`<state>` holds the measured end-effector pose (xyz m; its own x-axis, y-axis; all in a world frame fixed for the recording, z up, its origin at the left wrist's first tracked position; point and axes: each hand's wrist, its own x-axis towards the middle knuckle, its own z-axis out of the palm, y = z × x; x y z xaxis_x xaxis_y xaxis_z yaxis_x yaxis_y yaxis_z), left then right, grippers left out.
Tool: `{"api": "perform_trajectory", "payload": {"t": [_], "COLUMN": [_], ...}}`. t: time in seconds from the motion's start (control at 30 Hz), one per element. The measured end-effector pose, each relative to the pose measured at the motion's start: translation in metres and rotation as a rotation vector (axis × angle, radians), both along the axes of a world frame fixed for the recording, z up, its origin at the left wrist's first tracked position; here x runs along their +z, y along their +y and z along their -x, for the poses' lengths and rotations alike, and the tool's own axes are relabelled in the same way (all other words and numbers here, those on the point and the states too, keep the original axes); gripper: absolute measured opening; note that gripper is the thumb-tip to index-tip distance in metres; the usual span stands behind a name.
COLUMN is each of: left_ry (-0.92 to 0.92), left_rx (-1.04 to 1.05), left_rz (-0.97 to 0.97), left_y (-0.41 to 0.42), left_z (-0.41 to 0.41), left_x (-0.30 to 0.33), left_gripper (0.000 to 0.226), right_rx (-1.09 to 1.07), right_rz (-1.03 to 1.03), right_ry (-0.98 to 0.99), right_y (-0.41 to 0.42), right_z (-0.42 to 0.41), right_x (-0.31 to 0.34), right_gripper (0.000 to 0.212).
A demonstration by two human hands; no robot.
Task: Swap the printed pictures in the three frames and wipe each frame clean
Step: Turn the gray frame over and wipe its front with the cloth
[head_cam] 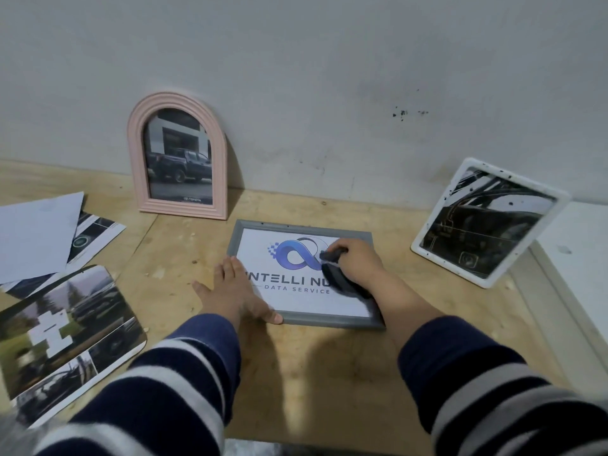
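Grey frame (297, 229): lies flat on the wooden tabletop (329, 373), near the middle, glass side up. The print inside shows a blue looped logo and the words "DATA SERVICE".
Left hand (235, 291): fingers straight and spread, palm down, pressing on the frame's left edge and near corner; thumb lies along the near rail.
Right hand (357, 263): fingers curled round a dark cloth (342, 281), which it holds against the glass over the right part of the logo.
Dark cloth: bunched under the right hand, trailing toward the frame's near right corner.
Pink arched frame (177, 156): stands upright against the wall (329, 77), behind and left of the grey frame, well apart from it. It holds a picture of a dark pickup truck.
White frame (487, 222): stands tilted back at the right, near the wall, with a dark picture behind its glass; black specks mark its border.
Loose prints (65, 327): lie overlapping on the tabletop at the left, some face up, one blank sheet (36, 235) on top at the rear.
Sleeves (158, 390): dark blue with pale stripes, on both forearms.
White ledge (579, 258): at the far right, beside the white frame.
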<state>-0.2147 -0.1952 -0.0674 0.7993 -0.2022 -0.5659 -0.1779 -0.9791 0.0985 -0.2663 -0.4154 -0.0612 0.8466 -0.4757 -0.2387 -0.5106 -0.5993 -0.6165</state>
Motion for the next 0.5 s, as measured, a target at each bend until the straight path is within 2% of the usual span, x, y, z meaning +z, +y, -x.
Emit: {"api": "perform_trajectory", "payload": {"t": [0.07,0.13,0.23,0.33,0.4,0.5], "left_ry": [0.000,0.001,0.001,0.000,0.001,0.001], "left_rx": [0.001,-0.003,-0.007,-0.017,-0.016,-0.014], "left_rz": [-0.009,-0.019,-0.034,-0.045,-0.045,-0.048], "left_y": [-0.001,-0.001,-0.002,-0.003,-0.003,-0.003], "left_z": [-0.002,-0.003,-0.005,-0.005,-0.004,-0.004], "left_x": [-0.002,-0.004,-0.007,-0.005,-0.005,-0.004], "left_gripper": [0.155,0.156,0.156,0.154,0.154,0.154], "right_rx": [-0.053,-0.011,0.115,0.147,0.156,0.194], "right_rz": [0.127,0.255,0.434,0.627,0.672,0.636], "right_ry": [-0.053,-0.061,0.064,0.104,0.102,0.163], "right_y": [-0.013,-0.019,-0.013,0.002,0.007,0.003], "right_z": [-0.014,-0.024,-0.027,-0.013,-0.008,-0.013], "right_x": [-0.006,-0.014,-0.030,-0.047,-0.053,-0.046], "right_gripper": [0.044,0.047,0.038,0.051,0.054,0.060]}}
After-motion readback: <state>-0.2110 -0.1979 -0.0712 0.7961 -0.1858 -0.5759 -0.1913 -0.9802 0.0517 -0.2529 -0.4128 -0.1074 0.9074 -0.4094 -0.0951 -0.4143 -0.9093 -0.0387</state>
